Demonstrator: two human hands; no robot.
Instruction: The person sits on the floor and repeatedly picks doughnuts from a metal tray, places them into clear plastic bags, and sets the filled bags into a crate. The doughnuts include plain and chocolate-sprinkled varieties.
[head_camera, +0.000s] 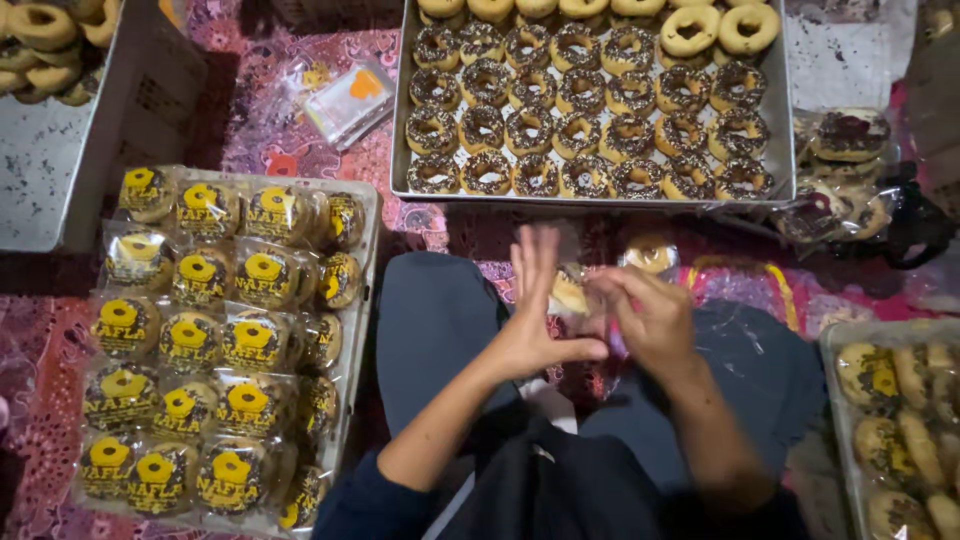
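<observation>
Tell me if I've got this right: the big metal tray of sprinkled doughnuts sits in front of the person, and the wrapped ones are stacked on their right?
Not quite. In the head view, the wrapped doughnuts are stacked on the person's left, not right. The metal tray of sprinkled doughnuts does sit in front.

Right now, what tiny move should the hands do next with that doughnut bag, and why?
Probably press the clear bag shut. Both hands, left hand and right hand, meet around it with a doughnut seemingly already inside, and the tray of wrapped doughnuts beside the left knee shows finished ones.
</observation>
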